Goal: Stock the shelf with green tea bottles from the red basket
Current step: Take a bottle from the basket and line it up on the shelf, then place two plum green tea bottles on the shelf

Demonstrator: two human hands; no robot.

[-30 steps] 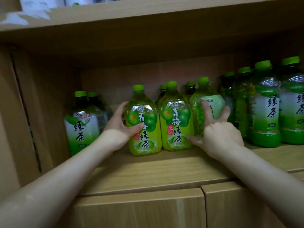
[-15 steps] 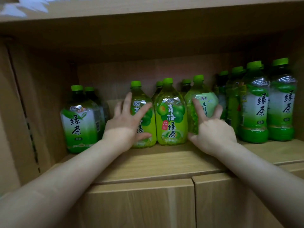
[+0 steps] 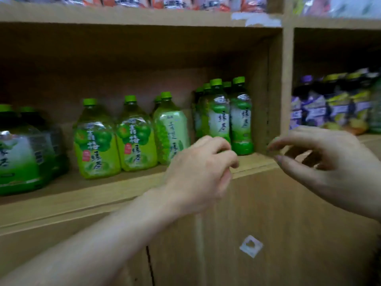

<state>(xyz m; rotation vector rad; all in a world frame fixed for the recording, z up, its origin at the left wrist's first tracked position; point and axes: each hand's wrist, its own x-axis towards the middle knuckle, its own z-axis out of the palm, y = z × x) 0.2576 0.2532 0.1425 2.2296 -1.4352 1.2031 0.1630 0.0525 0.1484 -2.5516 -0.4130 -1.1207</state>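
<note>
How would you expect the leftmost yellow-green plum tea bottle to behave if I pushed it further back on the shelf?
The bottle looks full almost to its neck, so probably heavy for its size. Its wide, squat body suggests it would slide rather than tip. Its glossy label may be slick, and the neighbouring bottle beside it might shift too.

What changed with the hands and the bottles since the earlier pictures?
Both hands let go: the left hand left a yellow-green bottle, the right hand left the pale bottle; both drew back rightward, holding nothing. The bottles stayed upright on the shelf.
</note>
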